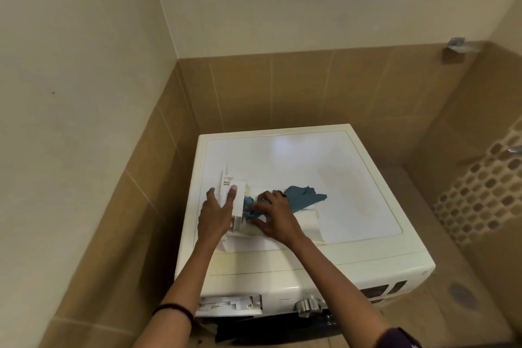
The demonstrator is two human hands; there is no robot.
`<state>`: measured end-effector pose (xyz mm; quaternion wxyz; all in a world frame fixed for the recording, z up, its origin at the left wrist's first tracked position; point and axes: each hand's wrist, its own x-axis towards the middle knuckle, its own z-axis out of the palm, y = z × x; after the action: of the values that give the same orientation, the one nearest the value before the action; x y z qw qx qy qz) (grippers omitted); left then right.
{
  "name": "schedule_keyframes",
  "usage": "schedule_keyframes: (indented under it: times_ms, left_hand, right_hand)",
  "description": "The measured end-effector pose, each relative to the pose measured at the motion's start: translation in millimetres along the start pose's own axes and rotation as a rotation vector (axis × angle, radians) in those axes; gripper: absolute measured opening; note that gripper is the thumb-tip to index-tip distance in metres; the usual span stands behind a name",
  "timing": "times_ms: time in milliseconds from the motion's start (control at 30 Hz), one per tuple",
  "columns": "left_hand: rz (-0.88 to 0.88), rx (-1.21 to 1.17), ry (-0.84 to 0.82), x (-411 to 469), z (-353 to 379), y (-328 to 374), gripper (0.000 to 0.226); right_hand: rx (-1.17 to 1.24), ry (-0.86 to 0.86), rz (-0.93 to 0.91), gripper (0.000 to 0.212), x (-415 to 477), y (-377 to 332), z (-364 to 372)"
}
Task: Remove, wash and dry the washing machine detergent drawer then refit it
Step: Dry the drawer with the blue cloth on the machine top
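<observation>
White plastic detergent drawer (pixel 239 202) sits on the washing machine (pixel 324 161) top, left-front area, tipped on its side. Its long axis runs roughly front-to-back; I can't tell which end is the fascia. My left hand (pixel 214 215) clamps it, thumb on the left face and fingers over the top. My right hand (pixel 275 215), just right of it, bunches a teal cloth (pixel 305 197) against the drawer's right side. A white towel (pixel 308 220) lies underneath.

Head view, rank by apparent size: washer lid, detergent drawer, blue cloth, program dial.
1. washer lid, by far the largest.
2-3. detergent drawer and blue cloth: they look alike and both are partly covered, so unranked.
4. program dial, smallest despite being nearest the camera.
</observation>
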<state>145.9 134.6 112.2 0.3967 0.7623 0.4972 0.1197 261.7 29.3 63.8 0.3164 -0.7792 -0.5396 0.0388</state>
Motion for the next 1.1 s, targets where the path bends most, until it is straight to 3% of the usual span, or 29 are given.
schedule_keyframes:
  times_ms: [133,300,467,567,733,867,1000,1100]
  left_hand:
    - [-0.023,0.303,-0.065,18.3,-0.2,15.5,0.088]
    - [-0.051,0.228,-0.065,24.1,1.4,15.2,0.084]
    - [-0.088,0.125,-0.072,20.3,1.8,32.4,0.078]
    - [-0.079,0.089,-0.015,15.5,5.9,31.0,0.076]
    - [-0.084,0.070,0.004,18.2,7.4,26.5,0.072]
    - [-0.095,0.048,-0.019,18.8,7.5,26.6,0.071]
    - [-0.081,0.060,-0.009,16.1,6.7,29.2,0.072]
    - [-0.061,0.042,-0.006,16.6,6.3,26.9,0.066]
  right_hand:
    - [0.088,-0.010,-0.004,0.017,3.6,8.5,-3.6]
    - [0.146,0.035,0.083,0.017,-5.7,41.5,-33.2]
    - [0.032,0.005,0.196,0.026,-2.7,34.7,-33.5]
    - [-0.082,-0.089,0.120,0.019,19.1,5.7,-17.4]
    - [-0.114,-0.140,0.076,0.026,21.0,-2.5,-13.0]
    - [-0.099,-0.122,0.181,0.048,-0.8,32.3,-48.0]
    - [-0.201,-0.139,0.243,0.026,7.7,27.8,-50.2]
    - [-0.155,-0.161,0.160,0.028,24.1,1.6,-19.9]
